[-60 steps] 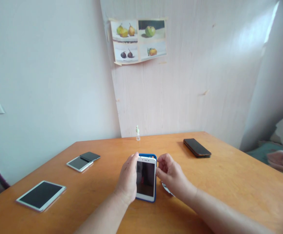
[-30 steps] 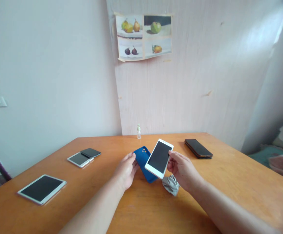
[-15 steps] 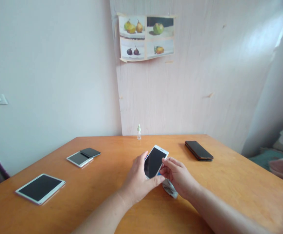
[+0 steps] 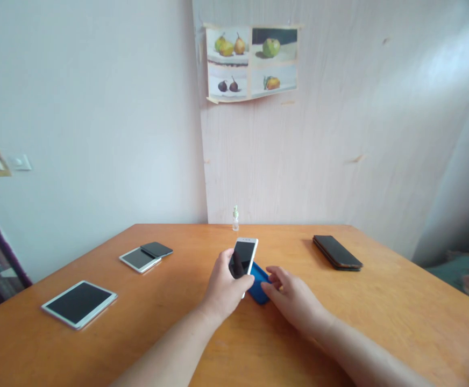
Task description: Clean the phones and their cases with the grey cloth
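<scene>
My left hand is wrapped round a white smartphone, holding it tilted upright with its dark screen toward me. Just right of the phone and partly behind it is a blue phone case. At the right edge of that case is my right hand, its thumb over the edge and its fingers curled. How firmly these fingers grip the case is hard to see, and the grey cloth seen earlier is hidden or out of sight.
Two white tablets lie on the left of the wooden table: a nearer tablet and a farther tablet, with a dark flat case overlapping it. A black wallet-like case lies right. A small pump bottle stands at the back.
My right hand has left the phone and moved to the blue case, which now shows more. The phone has shifted slightly left in my left hand. The grey cloth no longer shows.
</scene>
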`<control>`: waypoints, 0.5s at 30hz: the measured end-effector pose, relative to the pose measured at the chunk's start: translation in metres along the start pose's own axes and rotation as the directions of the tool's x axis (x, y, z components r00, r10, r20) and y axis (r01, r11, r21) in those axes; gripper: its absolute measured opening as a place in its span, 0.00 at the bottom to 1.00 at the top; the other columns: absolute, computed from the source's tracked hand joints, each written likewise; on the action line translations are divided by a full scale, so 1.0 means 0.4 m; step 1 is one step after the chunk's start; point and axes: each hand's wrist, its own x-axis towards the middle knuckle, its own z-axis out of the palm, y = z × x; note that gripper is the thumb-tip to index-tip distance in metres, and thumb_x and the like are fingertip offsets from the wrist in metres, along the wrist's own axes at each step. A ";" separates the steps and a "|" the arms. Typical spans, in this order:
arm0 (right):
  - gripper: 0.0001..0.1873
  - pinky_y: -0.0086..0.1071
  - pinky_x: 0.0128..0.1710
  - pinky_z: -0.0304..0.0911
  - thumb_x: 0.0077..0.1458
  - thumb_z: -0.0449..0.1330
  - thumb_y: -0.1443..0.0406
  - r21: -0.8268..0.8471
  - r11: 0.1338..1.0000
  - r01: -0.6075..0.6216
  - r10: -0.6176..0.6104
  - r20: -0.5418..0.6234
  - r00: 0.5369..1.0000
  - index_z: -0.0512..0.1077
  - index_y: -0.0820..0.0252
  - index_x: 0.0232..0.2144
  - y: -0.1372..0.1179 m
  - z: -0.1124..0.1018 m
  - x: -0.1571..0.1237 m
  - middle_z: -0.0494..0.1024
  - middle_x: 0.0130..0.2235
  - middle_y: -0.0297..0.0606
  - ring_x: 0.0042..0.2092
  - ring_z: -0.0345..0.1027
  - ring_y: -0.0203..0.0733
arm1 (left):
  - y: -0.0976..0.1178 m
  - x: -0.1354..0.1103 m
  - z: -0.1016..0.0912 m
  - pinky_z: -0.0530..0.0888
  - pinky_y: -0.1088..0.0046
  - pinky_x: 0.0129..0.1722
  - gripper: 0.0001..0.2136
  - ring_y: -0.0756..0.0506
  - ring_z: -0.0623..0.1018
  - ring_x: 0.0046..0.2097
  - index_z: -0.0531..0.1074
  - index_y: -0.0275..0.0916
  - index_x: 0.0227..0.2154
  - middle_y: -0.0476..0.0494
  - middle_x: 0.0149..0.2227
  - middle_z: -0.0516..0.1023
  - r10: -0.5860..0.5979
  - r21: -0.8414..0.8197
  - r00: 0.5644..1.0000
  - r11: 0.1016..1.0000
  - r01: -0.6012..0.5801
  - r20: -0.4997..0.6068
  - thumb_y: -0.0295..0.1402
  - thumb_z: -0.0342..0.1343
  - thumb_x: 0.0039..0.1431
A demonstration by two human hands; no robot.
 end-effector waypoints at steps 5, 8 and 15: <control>0.21 0.49 0.53 0.56 0.55 0.60 0.54 -0.401 0.887 0.230 -0.162 0.197 0.967 0.75 0.54 0.48 -0.039 -0.010 -0.025 0.77 0.49 0.47 0.53 0.66 0.58 | 0.019 0.023 -0.026 0.66 0.75 0.29 0.29 0.47 0.75 0.31 0.69 0.40 0.49 0.46 0.34 0.78 -0.195 -0.186 0.974 0.968 0.172 -0.117 0.31 0.70 0.40; 0.21 0.45 0.54 0.59 0.59 0.57 0.56 -0.240 0.917 0.317 -0.228 0.338 0.913 0.73 0.54 0.52 -0.082 -0.016 -0.046 0.76 0.52 0.45 0.54 0.68 0.54 | 0.022 0.033 -0.038 0.66 0.76 0.28 0.29 0.49 0.74 0.29 0.69 0.40 0.49 0.47 0.33 0.78 -0.230 -0.234 0.965 0.952 0.195 -0.130 0.33 0.70 0.41; 0.17 0.38 0.48 0.65 0.63 0.52 0.58 0.103 0.962 0.254 -0.270 0.203 0.941 0.74 0.53 0.49 -0.074 -0.010 -0.042 0.79 0.47 0.40 0.46 0.73 0.47 | 0.031 0.019 -0.025 0.68 0.75 0.28 0.28 0.48 0.75 0.31 0.69 0.41 0.49 0.46 0.34 0.78 -0.234 -0.254 0.969 0.945 0.208 -0.077 0.32 0.69 0.41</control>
